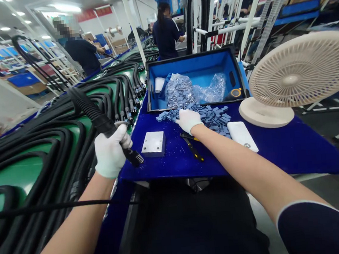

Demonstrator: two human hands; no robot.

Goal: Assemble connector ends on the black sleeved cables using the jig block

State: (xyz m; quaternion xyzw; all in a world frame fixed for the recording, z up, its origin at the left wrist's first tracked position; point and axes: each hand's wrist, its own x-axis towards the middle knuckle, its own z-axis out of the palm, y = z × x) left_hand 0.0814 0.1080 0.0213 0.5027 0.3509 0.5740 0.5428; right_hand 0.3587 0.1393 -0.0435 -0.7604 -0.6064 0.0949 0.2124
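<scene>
My left hand (112, 150), in a white glove, is wrapped around a black corrugated hose (88, 107) just above its end fitting. The fitting (135, 157) points down to the right, its tip over the blue table surface. My right hand (188, 121), also gloved, is at the left part of a loose pile of small blue-grey plastic pieces (213, 116). Its fingers are curled together, and anything between them is hidden. A silver metal block (153, 143) with holes lies between my hands. Black-and-yellow pliers (193, 148) rest below my right wrist.
Behind the pile stands a blue bin (193, 62) with bagged pieces (180, 89) and a yellow-black tape measure (235, 93). A beige fan (291, 79) and a white rectangular device (242, 136) are at right. Many black hoses (53, 134) cover the green conveyor at left. Co-workers stand beyond.
</scene>
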